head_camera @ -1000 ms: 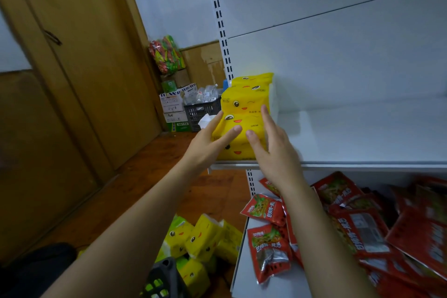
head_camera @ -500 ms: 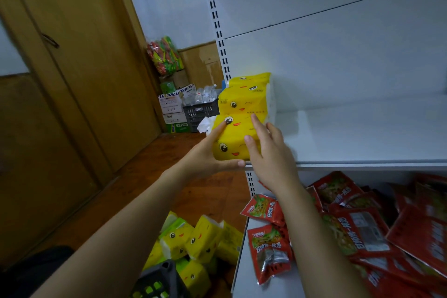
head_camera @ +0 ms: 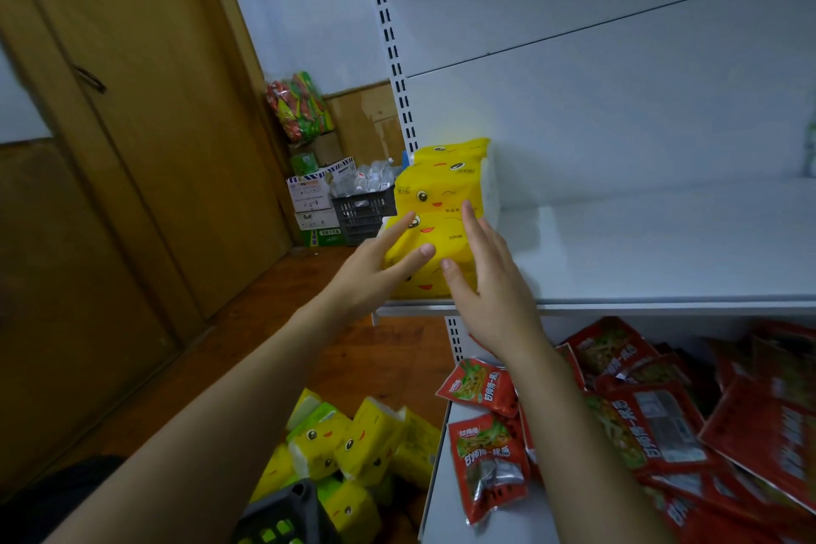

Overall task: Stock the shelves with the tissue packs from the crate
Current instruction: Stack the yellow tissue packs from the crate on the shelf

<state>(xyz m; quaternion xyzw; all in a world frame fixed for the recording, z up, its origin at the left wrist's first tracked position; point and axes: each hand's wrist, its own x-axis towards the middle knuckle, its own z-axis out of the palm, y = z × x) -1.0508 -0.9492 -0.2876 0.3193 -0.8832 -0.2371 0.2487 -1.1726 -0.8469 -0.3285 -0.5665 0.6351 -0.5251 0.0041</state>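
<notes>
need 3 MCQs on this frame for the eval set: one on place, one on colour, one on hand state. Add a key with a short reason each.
1. Where does the stack of yellow tissue packs stand?
A. at the left end of the upper white shelf
B. on the wooden floor
C. in a cardboard box

2. What colour are most snack packets on the lower shelf?
A. blue
B. red
C. white

3. How are the left hand and right hand?
A. both in fists
B. fingers straight, at the stack
C. each lifting a bottle

Key:
1 A, the stack sits at that shelf's left edge.
2 B, their wrappers are mainly red.
3 B, both hands show straight fingers on or beside the front packs.
</notes>
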